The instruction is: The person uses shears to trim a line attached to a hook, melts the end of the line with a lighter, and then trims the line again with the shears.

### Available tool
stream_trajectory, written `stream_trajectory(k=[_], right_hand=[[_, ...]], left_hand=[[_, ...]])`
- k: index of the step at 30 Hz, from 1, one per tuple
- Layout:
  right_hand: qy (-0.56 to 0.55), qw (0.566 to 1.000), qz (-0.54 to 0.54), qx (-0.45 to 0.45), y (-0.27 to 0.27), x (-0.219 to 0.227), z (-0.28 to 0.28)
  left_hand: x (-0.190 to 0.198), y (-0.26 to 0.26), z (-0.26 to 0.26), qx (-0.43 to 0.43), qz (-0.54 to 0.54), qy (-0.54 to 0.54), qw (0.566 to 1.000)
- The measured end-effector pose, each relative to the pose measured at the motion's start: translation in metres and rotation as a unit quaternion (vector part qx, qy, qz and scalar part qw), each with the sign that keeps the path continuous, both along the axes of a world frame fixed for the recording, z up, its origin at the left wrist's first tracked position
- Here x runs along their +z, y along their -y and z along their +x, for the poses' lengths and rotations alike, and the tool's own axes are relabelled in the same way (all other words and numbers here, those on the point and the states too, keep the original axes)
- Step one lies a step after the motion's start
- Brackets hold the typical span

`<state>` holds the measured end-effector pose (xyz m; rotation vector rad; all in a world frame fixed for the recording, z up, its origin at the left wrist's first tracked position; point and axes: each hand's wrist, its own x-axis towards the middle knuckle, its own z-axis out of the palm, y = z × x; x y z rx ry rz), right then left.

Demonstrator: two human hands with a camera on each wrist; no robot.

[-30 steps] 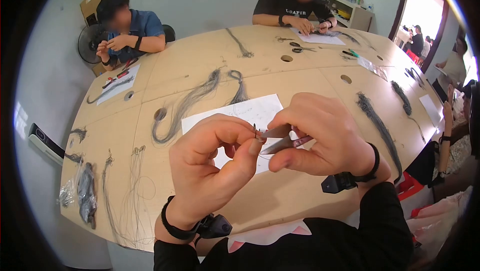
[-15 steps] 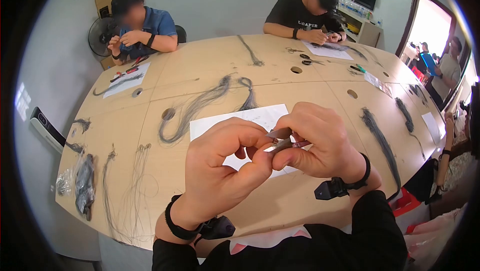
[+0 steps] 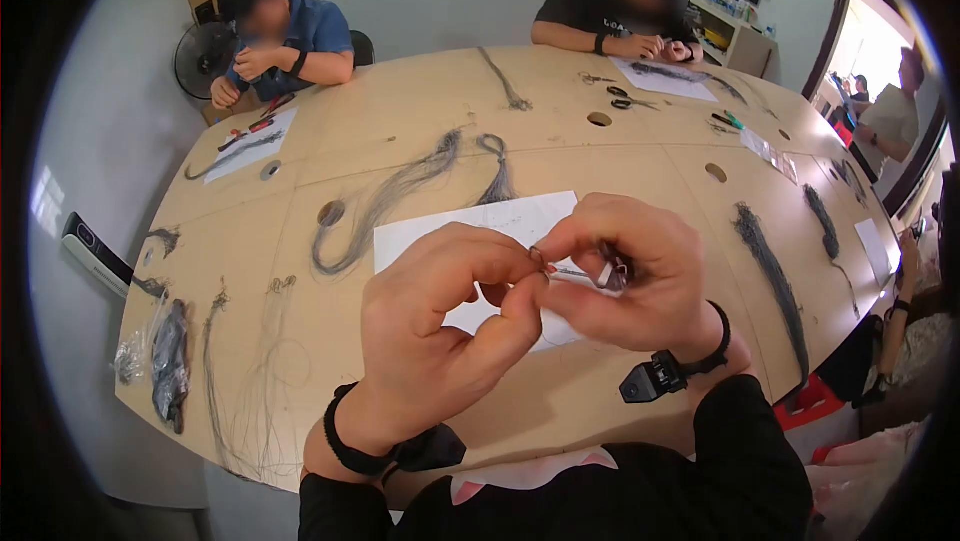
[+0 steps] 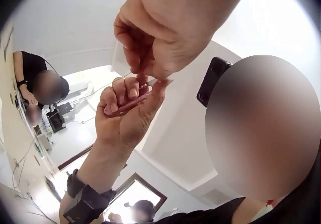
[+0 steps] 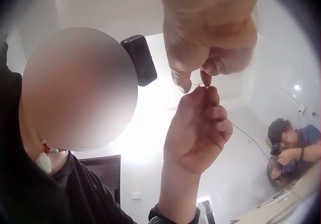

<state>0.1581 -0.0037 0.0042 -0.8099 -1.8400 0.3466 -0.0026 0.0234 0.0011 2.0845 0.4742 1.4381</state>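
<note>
In the head view my left hand (image 3: 435, 311) pinches a small thin dark loop (image 3: 536, 255) between thumb and index fingertip. My right hand (image 3: 650, 266) meets it there, its thumb and index fingertips right at the loop. Tucked in the right palm are small pink-handled scissors (image 4: 128, 105), their handle showing under the curled fingers in the left wrist view. In the right wrist view a thin curl (image 5: 200, 84) shows between the two hands' fingertips. Both hands are above a white sheet of paper (image 3: 410, 241) with dark bits on it.
Grey fibre bundles (image 3: 430, 166) lie around the table (image 3: 560, 156), one long one (image 3: 775, 276) at right. At left are a plastic-bagged bundle (image 3: 172, 366) and loose strands (image 3: 270, 371). Black scissors (image 3: 630, 101) lie farther back. Two people (image 3: 285, 36) work across the table.
The scissor blades stood spread at the left fingertips earlier; now the scissors are drawn back into the right palm, and the right thumb and index finger have come to the loop.
</note>
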Motion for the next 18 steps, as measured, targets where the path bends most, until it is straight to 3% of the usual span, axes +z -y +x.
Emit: stream_trajectory(k=[6,8,11,18], right_hand=[[-0.002,0.999,0.036,-0.023,-0.001,-0.003,0.0],[-0.004,0.999,0.037,-0.019,0.0,-0.003,0.0],[0.021,0.999,0.022,-0.013,0.001,0.0,0.001],[0.103,0.993,0.054,-0.025,-0.007,0.002,0.012]], left_hand=[[-0.005,-0.001,0.003,-0.008,-0.002,0.023,1.0],[-0.006,0.0,0.002,-0.05,-0.108,0.059,0.991],[-0.005,0.002,0.001,-0.075,-0.167,0.068,0.981],[-0.003,0.001,-0.003,-0.095,-0.163,0.1,0.977]])
